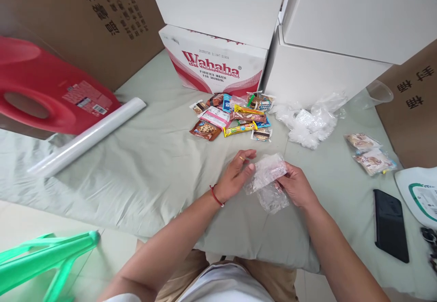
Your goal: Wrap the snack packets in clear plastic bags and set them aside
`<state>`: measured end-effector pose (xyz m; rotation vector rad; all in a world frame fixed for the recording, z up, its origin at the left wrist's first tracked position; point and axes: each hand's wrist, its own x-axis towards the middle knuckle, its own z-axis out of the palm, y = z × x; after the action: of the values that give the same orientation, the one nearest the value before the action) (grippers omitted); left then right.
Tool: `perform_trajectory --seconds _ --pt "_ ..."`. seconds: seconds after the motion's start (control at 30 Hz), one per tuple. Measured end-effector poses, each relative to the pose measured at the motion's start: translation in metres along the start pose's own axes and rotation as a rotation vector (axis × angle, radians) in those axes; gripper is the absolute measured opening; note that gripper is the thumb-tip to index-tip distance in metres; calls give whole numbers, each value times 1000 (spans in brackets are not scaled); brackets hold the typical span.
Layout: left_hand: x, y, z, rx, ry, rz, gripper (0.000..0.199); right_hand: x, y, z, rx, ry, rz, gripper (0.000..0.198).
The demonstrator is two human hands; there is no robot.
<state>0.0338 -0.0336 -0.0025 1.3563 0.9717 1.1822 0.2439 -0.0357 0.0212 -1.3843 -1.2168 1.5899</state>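
A crinkled clear plastic bag (pixel 269 171) hangs over the green cloth near the front, pinched at its right side by my right hand (pixel 299 187). Faint reddish print shows on part of the bag. My left hand (pixel 235 178) is at the bag's left edge, thumb and fingers apart, with nothing held; whether the thumb touches the plastic I cannot tell. Beyond both hands lies a pile of wrapped snacks, among them a cookie packet (pixel 205 130), a yellow snack bar (pixel 240 129) and a pink-and-white packet (pixel 215 117). Crumpled clear bags (pixel 309 122) sit right of the pile.
A Wahaha water carton (pixel 215 67) and white boxes (pixel 327 65) stand behind. On the left are a red jug (pixel 51 83) and a plastic film roll (pixel 88 136). Snack packets (pixel 372 158) and a phone (pixel 391 224) lie right. A green stool (pixel 51 254) stands at lower left.
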Motion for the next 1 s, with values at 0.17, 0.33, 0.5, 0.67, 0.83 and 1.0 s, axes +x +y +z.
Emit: perform_trajectory --seconds 0.17,0.33,0.5,0.67,0.83,1.0 --pt "1 -1 8 15 84 69 29 -1 -3 6 -99 -61 23 32" --pt "10 -4 1 -163 292 -118 40 -6 -6 -11 -112 122 44 45" --pt "16 -6 -8 -143 357 -231 42 -25 -3 -50 -163 177 121 47" --pt "15 -5 -8 -63 332 -216 44 -37 4 -87 -341 132 103 45" --pt "12 -5 -5 -38 276 -204 49 -28 -20 -89 -624 302 -155 42" --pt "11 -3 -2 -38 240 -178 48 16 -49 -49 -551 134 -280 42"
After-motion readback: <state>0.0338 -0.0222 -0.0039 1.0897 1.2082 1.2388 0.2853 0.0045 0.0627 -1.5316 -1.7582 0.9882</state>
